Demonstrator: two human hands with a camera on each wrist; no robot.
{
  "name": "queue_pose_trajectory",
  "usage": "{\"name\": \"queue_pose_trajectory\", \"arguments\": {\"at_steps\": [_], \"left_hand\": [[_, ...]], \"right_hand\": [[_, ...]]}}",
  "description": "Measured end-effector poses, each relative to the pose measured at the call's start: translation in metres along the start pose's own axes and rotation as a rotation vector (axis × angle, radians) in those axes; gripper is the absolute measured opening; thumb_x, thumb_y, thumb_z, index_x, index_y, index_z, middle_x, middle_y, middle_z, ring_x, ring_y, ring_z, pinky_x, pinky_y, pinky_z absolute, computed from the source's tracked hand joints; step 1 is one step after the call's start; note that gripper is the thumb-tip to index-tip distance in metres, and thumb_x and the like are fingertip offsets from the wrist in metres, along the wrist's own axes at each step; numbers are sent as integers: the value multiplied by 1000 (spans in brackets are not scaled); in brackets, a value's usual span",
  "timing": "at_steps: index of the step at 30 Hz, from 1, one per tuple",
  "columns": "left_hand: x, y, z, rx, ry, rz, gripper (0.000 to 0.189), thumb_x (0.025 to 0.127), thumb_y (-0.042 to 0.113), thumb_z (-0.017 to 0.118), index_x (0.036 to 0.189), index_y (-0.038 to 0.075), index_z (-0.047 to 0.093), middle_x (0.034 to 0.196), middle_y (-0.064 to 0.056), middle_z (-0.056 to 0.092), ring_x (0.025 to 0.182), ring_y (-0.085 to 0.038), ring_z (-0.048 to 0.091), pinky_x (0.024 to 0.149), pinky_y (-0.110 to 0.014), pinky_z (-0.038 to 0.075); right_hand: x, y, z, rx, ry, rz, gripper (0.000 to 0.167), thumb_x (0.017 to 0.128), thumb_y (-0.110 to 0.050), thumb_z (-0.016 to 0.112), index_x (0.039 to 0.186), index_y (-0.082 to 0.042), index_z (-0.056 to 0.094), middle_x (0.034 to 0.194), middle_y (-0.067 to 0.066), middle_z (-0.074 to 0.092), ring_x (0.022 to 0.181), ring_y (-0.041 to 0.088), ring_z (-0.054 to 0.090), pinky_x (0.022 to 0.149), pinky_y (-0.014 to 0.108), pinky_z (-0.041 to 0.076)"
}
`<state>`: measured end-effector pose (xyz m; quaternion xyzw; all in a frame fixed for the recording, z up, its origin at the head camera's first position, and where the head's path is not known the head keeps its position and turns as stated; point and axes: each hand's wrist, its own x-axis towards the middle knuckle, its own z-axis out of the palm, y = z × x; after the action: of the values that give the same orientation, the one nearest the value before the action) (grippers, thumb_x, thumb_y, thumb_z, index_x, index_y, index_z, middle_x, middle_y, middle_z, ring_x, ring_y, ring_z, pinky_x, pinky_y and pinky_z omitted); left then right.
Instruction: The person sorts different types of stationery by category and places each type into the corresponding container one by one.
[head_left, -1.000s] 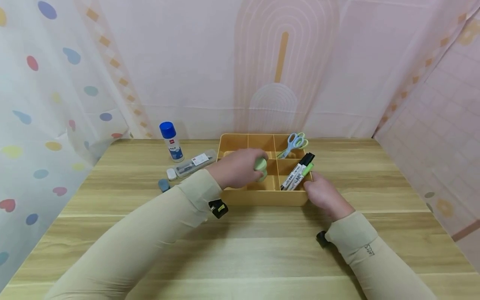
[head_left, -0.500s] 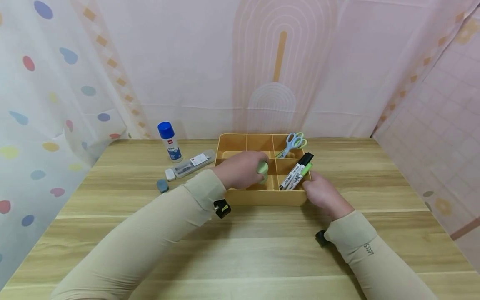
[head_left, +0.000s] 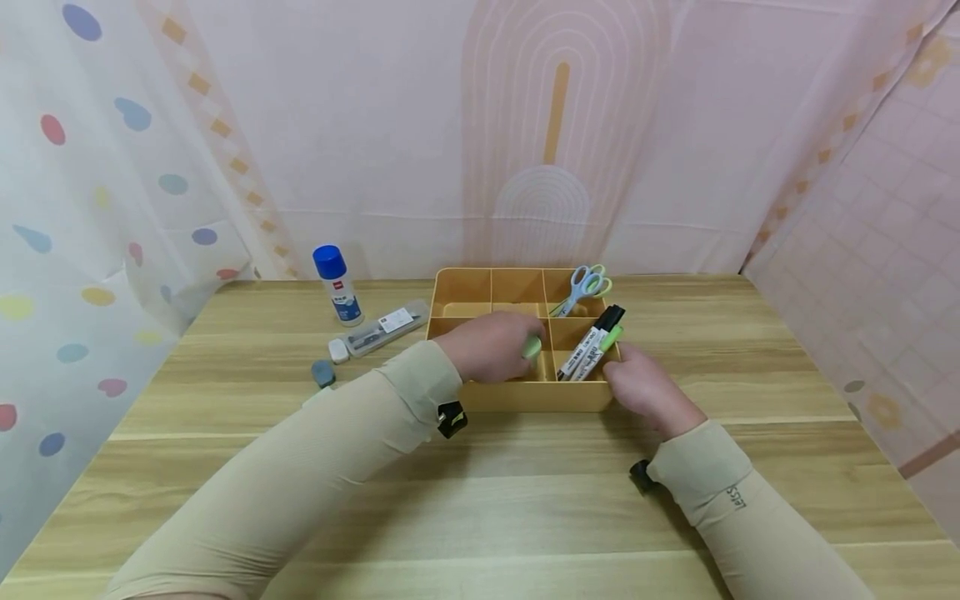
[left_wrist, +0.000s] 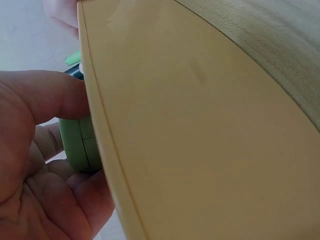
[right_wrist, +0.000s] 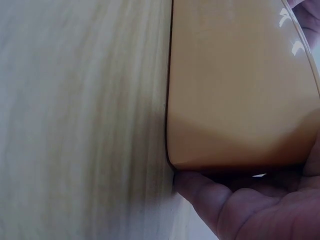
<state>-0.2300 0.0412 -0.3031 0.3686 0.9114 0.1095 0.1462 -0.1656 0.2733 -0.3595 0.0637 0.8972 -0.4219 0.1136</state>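
Note:
A light green rounded object [left_wrist: 80,145] with a seam round its side is pinched between the thumb and fingers of my left hand [head_left: 491,346]. That hand reaches into the front middle compartment of a yellow-orange desk organizer [head_left: 536,397], and its back hides most of the green object in the head view. My right hand [head_left: 645,387] grips the organizer at its front right corner, with fingers [right_wrist: 205,195] along the side wall near the table. Markers [head_left: 588,350], one with a bright green clip, lean in the front right compartment. Scissors [head_left: 585,287] with blue and green handles stand behind them.
Left of the organizer stands a glue bottle [head_left: 339,287] with a blue cap. Near it lie a clear flat case [head_left: 386,329], a white eraser-like block [head_left: 338,351] and a small blue-grey piece [head_left: 323,373]. A patterned curtain [head_left: 360,142] hangs behind the wooden table [head_left: 540,508].
My left hand has moved slightly right and lower into the front middle compartment with the green object. My right hand has kept its hold on the organizer.

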Motion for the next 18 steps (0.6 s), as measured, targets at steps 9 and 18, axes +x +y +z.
{"name": "queue_pose_trajectory", "arguments": {"at_steps": [9, 18], "left_hand": [[5, 3, 1, 13, -58, -15, 41, 101, 15, 65, 142, 11, 62, 121, -5, 69, 102, -22, 63, 91, -37, 57], [9, 4, 1, 37, -114, -11, 43, 100, 14, 64, 143, 13, 60, 122, -4, 69, 100, -22, 64, 82, -33, 57]], "right_hand": [[1, 0, -1, 4, -13, 18, 64, 102, -14, 36, 164, 0, 29, 161, 27, 41, 143, 41, 41, 123, 65, 31], [3, 1, 1, 6, -12, 37, 64, 103, -16, 37, 164, 2, 28, 156, 27, 46, 137, 41, 46, 121, 64, 35]]}}
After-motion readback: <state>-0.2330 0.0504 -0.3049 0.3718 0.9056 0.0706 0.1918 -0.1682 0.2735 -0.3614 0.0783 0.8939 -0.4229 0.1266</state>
